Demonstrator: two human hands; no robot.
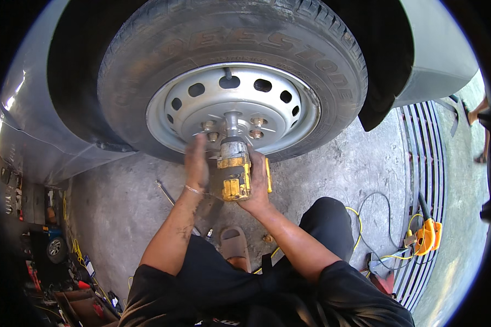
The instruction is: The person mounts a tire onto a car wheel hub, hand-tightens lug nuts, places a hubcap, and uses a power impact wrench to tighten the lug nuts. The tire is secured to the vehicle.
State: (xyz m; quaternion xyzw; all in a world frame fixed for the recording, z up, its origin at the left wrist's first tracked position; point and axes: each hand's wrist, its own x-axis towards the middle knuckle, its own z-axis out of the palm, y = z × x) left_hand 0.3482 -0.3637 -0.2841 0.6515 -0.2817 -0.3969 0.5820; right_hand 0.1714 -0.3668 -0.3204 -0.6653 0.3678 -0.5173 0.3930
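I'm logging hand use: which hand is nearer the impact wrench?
Right. The right hand holds the impact wrench from its right side; the left hand is open beside it, to its left, seemingly not touching.

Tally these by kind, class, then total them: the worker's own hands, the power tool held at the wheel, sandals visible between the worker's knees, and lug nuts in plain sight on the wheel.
Left hand and right hand: 2
Impact wrench: 1
Sandal: 1
Lug nuts: 4
Total: 8
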